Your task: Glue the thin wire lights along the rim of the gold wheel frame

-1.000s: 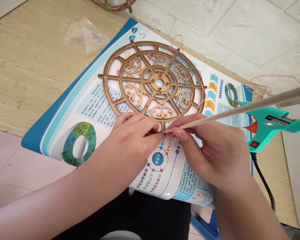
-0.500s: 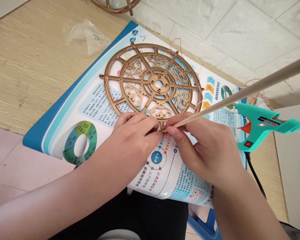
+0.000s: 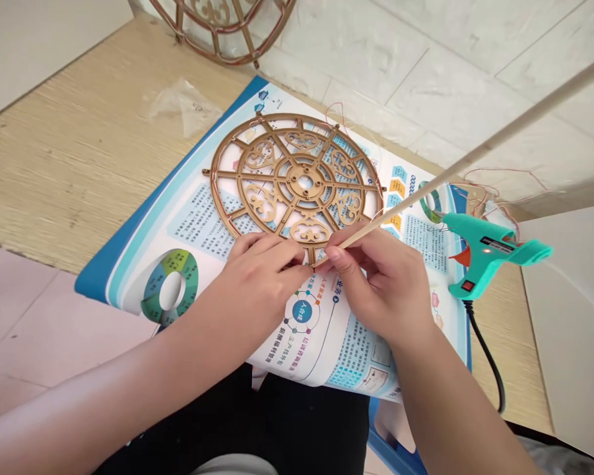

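A round, bronze-coloured wheel frame (image 3: 283, 170) with spokes and scrollwork lies on a printed poster sheet (image 3: 282, 353). Thin red and white wires run along its rim. My left hand (image 3: 267, 274) is closed on the near rim, fingers curled over it and the thumb beside the lowest spoke. Between the thumb and fingers of my right hand (image 3: 383, 277) is a long thin wooden stick (image 3: 450, 173), pinched close to its lower end. The stick slants up to the right, its tip at the near rim beside my left thumb. My fingers hide part of that rim.
A teal glue gun (image 3: 490, 244) with a lit light and black cable (image 3: 486, 356) stands at the right. Loose red wires (image 3: 490, 188) lie behind it. Another wheel frame (image 3: 220, 56) leans on the tiled wall at the back, near a clear plastic bag (image 3: 181, 105).
The view has shifted, bringing more of the back wheel frame into sight. The stick now slants more steeply. Both hands stay at the near rim with their grips unchanged.
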### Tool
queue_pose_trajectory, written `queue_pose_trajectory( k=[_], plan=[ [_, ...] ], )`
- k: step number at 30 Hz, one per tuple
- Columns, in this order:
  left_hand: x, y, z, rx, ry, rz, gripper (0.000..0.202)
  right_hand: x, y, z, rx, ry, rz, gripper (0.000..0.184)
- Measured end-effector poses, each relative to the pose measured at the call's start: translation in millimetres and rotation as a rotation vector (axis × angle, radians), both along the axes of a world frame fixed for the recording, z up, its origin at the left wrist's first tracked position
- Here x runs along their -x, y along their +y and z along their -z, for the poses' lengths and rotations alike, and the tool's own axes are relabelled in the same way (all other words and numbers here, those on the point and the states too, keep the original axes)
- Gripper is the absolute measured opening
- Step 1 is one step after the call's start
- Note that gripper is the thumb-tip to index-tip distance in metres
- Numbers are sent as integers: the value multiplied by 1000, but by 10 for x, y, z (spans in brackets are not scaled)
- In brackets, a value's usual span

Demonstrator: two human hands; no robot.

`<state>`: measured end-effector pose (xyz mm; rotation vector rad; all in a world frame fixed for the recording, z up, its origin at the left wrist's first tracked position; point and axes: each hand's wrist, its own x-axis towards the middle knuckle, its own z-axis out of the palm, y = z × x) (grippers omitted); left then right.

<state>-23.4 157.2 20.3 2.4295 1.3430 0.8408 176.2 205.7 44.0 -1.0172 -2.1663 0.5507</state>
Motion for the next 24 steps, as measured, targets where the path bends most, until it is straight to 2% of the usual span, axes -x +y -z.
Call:
queue_pose_trajectory(
  k=[6, 10, 14, 18, 24],
  plan=[
    [9, 3, -25, 3, -2, 7, 34, -27, 21, 10, 61, 44, -34, 12],
    [15, 0, -27, 5, 9, 7, 35, -62, 31, 60, 259, 169, -58, 4],
    [14, 10, -22, -4, 25, 4, 38, -27, 82, 78, 400, 228, -70, 6],
    [16, 19, -25, -12, 29, 17, 41, 49, 157, 43, 499, 214, -31, 12],
    [23, 15, -19, 24, 6, 25, 42, 136, 249, -10, 673, 187, 87, 6]
  ],
)
